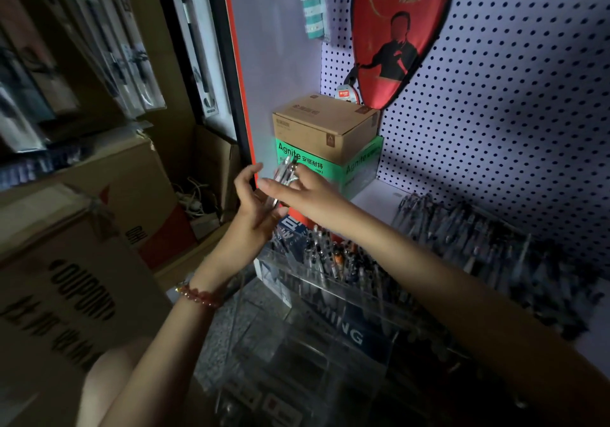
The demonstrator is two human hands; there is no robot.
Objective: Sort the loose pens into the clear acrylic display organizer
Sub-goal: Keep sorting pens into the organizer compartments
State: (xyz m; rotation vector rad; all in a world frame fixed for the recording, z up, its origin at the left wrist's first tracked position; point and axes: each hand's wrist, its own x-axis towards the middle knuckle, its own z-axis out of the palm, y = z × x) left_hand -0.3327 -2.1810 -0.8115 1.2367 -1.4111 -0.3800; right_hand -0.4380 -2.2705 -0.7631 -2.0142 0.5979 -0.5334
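Note:
A small bunch of clear-barrelled pens (pixel 286 170) stands upright between both hands, above the left end of the clear acrylic organizer (pixel 333 298). My left hand (pixel 252 202) cups the bunch from below and the left, a bead bracelet on its wrist. From the right, my right hand (pixel 297 190) closes around the pens' middle. Several pens stand in the organizer's back compartments (pixel 340 258). A heap of loose dark pens (pixel 488 245) lies on the white shelf to the right.
A brown carton (pixel 325 126) sits on a green Agnite box (pixel 359 166) just behind the hands. A red racket cover (pixel 401 30) hangs on the pegboard. Cardboard boxes (pixel 76 281) crowd the left side. An orange shelf frame (pixel 242 96) runs vertically beside my left hand.

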